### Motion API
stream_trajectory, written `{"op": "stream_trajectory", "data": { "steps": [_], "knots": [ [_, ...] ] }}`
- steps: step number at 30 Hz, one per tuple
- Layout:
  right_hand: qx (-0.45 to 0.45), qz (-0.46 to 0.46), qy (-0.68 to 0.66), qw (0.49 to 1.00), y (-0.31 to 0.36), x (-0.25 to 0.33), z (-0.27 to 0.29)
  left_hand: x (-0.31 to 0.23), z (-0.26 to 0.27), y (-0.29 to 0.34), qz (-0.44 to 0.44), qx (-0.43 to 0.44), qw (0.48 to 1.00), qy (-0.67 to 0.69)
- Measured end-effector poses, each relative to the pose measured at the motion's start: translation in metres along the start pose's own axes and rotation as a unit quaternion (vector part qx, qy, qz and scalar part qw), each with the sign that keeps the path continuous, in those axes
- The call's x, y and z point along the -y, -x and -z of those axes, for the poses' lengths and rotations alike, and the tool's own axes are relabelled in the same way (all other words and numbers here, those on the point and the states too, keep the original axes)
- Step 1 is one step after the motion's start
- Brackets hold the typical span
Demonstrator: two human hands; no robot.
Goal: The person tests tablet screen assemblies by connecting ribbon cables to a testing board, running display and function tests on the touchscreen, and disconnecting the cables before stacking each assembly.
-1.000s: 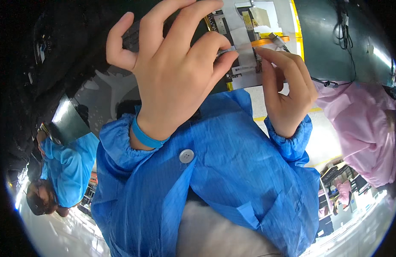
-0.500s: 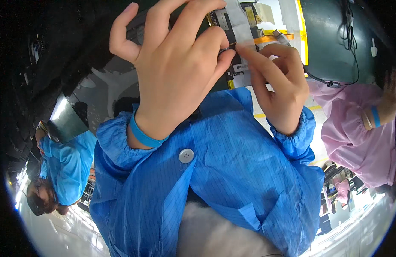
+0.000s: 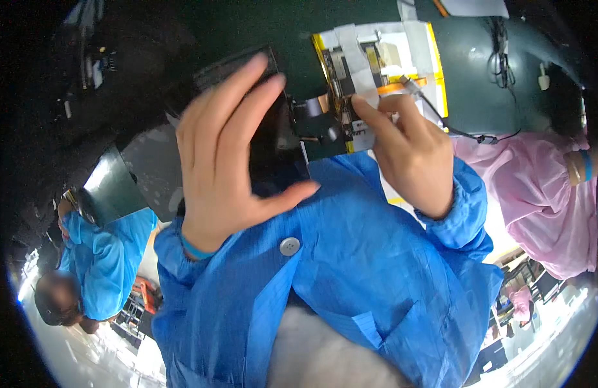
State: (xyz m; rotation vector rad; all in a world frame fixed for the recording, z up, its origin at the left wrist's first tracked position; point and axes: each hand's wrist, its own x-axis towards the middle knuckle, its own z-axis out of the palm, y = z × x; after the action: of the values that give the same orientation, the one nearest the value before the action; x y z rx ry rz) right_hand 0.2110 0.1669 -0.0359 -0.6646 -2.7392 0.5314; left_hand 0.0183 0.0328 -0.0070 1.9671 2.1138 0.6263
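Observation:
A dark, glossy flat panel [image 3: 273,145] lies under my left hand [image 3: 224,161]. That hand is open and slightly blurred, its fingers stretched out and its thumb spread over the panel's near part. A short flat ribbon cable [image 3: 312,106] runs between the panel and a circuit board [image 3: 341,97] on its right. My right hand [image 3: 412,142] has its fingers curled, with the index fingertip at the board beside a strip of pale tape [image 3: 362,71]. What those fingers pinch, if anything, is hidden. An orange flex strip [image 3: 391,90] and a cable plug [image 3: 410,84] lie just beyond them.
Yellow tape edges the white unit [image 3: 425,48] around the board. A black cable [image 3: 464,134] trails right from the plug, and a bundled black cord [image 3: 499,55] lies on the dark green table [image 3: 467,71]. Persons in pink [image 3: 525,200] and light blue [image 3: 108,255] are at either side.
My left hand has left the board, moved left and opened over the panel. My right hand stays at the board, slightly lower. The view has shifted, and the ribbon cable now shows.

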Motion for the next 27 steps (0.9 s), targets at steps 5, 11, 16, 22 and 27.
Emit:
{"op": "stream_trajectory", "data": {
  "steps": [5, 11, 16, 22, 27],
  "knots": [
    [-0.121, -0.155, -0.062, 0.979, 0.004, -0.022, 0.009, 0.028, 0.033, 0.070, 0.102, 0.024, 0.990, -0.096],
    [-0.093, -0.171, -0.004, 0.981, -0.006, -0.035, 0.011, 0.055, 0.037, 0.114, 0.233, -0.027, 0.971, -0.045],
    [-0.098, -0.197, 0.013, 0.975, -0.026, -0.056, 0.020, 0.062, 0.034, 0.122, 0.239, -0.056, 0.969, -0.025],
    [-0.086, -0.036, 0.020, 0.995, -0.042, -0.060, 0.011, 0.063, 0.031, 0.120, 0.246, -0.084, 0.965, -0.019],
    [-0.041, 0.013, 0.047, 0.998, -0.039, -0.054, 0.002, 0.046, 0.045, 0.113, 0.264, -0.072, 0.962, -0.023]
  ]
}}
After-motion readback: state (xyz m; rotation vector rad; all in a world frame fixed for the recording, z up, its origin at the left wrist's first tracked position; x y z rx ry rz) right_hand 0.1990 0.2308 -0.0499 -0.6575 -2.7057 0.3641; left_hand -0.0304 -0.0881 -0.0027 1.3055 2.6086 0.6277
